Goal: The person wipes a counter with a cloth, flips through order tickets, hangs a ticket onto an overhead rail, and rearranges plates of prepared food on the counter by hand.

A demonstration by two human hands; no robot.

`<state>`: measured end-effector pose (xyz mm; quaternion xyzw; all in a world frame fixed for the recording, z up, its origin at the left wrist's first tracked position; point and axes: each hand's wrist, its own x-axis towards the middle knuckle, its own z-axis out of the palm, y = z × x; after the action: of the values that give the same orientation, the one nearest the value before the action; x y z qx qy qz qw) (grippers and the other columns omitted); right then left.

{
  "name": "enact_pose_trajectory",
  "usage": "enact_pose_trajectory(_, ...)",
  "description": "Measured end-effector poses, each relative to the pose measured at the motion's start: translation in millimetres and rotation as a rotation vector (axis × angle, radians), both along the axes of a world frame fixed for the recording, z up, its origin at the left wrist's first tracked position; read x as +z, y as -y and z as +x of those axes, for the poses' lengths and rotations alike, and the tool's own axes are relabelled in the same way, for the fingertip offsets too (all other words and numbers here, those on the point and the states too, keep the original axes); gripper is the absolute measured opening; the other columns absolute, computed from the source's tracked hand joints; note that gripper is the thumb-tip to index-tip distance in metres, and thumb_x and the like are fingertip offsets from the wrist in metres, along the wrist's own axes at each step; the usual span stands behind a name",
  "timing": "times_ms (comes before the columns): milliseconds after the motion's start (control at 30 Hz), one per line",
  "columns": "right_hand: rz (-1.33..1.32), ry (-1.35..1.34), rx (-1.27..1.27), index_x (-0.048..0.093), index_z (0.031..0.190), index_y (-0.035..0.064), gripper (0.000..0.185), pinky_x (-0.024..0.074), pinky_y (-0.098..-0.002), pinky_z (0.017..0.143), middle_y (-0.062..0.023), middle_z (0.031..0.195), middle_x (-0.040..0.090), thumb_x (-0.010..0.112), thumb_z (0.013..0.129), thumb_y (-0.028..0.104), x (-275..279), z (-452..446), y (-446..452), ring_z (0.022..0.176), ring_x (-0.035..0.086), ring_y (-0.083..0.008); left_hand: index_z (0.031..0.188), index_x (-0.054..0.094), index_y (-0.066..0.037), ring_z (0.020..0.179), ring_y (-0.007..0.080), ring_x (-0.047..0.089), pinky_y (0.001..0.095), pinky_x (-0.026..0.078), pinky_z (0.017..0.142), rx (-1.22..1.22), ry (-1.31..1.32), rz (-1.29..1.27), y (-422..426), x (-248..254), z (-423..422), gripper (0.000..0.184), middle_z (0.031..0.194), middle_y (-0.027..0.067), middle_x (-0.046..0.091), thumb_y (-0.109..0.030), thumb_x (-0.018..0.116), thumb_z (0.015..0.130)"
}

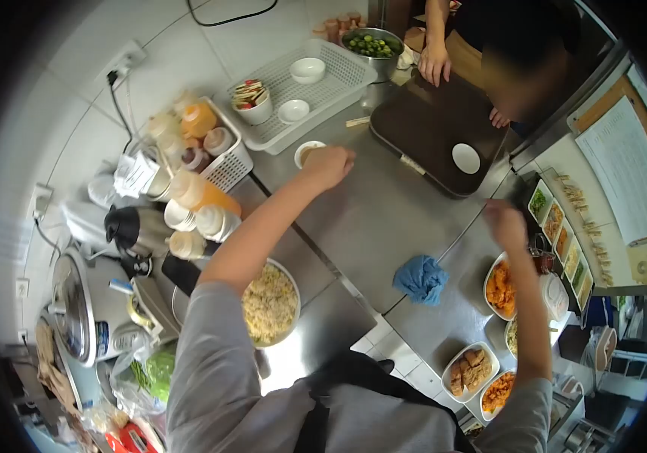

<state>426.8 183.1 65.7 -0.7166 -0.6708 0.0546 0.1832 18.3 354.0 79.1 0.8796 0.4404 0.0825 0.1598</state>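
Fingers of the left hand (pixel 329 167) look curled and those of the right hand (pixel 506 225) blur; whether either grips anything, one cannot tell. Dipping too low, the right forearm (pixel 529 309) could smear the food bowls (pixel 466 396) beneath it; a careless left wrist could tip the small cup (pixel 299 157) just beside it. Counted: one dark tray (pixel 425 124) near the right hand, one rice bowl (pixel 298 302), at least four food bowls, one blue cloth (pixel 422 279), one white dish (pixel 465 158) on the tray, one small cup.
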Motion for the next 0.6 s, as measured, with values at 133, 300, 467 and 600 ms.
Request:
enact_pose_trajectory(133,0.016,-0.146,-0.022,0.056,0.114,0.0012,0.039,0.0427,-0.0410,0.091,-0.0212,0.112,0.056,0.063,0.079,0.018,-87,-101,-57,0.105,0.053,-0.0361,0.125,0.048,-0.008,0.113,0.0324,0.051,0.0411,0.045,0.090,0.201,-0.213,0.109,-100,-63,58,0.045,0.128,0.0146,0.048,-0.023,0.057,0.083)
enact_pose_trajectory(300,0.264,-0.283,-0.065,0.045,0.121,0.0004,0.048,0.0378,-0.0459,0.095,-0.0217,0.119,0.047,0.061,0.076,0.006,-82,-189,-78,0.110,0.045,-0.0401,0.130,0.039,-0.002,0.124,0.0291,0.041,0.0428,0.037,0.100,0.205,-0.114,0.138,-110,-87,72,0.057,0.133,0.0134,0.043,-0.024,0.060,0.082)
enact_pose_trajectory(467,0.286,-0.273,-0.097,0.045,0.123,0.0017,0.047,0.0371,-0.0445,0.096,-0.0207,0.120,0.046,0.059,0.079,0.006,-77,-208,-93,0.113,0.043,-0.0397,0.118,0.049,0.001,0.115,0.0291,0.050,0.0425,0.043,0.093,0.206,-0.055,0.213,-97,-99,71,0.045,0.123,0.0137,0.052,-0.023,0.060,0.081)
enact_pose_trajectory(600,0.235,-0.078,0.011,0.046,0.124,0.0009,0.049,0.0393,-0.0437,0.093,-0.0195,0.111,0.049,0.060,0.078,0.009,-84,-196,-99,0.107,0.046,-0.0376,0.104,0.059,-0.002,0.104,0.0263,0.058,0.0384,0.048,0.083,0.178,-0.162,0.105,-70,-87,80,0.028,0.109,0.0136,0.060,-0.014,0.058,0.080)
